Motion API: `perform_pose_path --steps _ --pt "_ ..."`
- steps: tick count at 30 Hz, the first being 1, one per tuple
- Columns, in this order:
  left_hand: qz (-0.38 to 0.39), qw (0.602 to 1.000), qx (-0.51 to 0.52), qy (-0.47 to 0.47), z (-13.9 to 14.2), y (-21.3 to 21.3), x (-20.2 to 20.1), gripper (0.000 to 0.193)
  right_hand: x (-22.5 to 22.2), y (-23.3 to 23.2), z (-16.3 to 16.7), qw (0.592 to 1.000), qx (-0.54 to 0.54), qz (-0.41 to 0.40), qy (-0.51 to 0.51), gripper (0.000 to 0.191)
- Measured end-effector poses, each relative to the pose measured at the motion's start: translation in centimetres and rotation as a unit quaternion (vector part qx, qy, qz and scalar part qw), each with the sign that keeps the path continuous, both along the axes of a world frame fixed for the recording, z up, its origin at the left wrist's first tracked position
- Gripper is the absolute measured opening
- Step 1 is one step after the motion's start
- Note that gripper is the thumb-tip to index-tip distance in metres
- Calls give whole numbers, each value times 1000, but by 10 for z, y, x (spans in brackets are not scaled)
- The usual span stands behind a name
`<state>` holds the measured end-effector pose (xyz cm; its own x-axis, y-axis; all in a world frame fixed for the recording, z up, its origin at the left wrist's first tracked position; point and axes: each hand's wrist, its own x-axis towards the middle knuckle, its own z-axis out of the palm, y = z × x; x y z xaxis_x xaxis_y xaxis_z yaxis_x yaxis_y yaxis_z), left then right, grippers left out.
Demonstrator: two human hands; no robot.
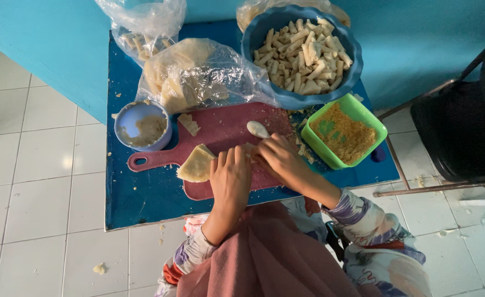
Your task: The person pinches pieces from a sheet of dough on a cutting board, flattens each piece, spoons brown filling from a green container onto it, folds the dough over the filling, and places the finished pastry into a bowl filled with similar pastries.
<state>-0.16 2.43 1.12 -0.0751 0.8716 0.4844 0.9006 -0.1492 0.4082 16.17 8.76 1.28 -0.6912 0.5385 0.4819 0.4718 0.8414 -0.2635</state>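
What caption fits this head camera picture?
Both hands, left hand and right hand, press a wrapper on the cutting board.

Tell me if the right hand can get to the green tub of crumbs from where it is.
Probably yes. The right hand rests on the red cutting board, and the green tub sits open just beside it on the same side. Only scattered crumbs lie between them, and nothing covers the tub.

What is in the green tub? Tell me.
The green tub holds golden-brown crumbs, thin enough at the left that green floor shows through. Anything buried beneath the thicker crumbs cannot be seen.
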Motion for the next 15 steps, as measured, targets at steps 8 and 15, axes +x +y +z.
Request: perform_pose_path --steps 8,15 --pt "-102 994 27 28 3 -8 -18 18 7 -6 6 995 87 42 -13 27" --pt "-111 990 53 64 9 -8 -19 18 2 -4 8 999 -17 26 38 29"
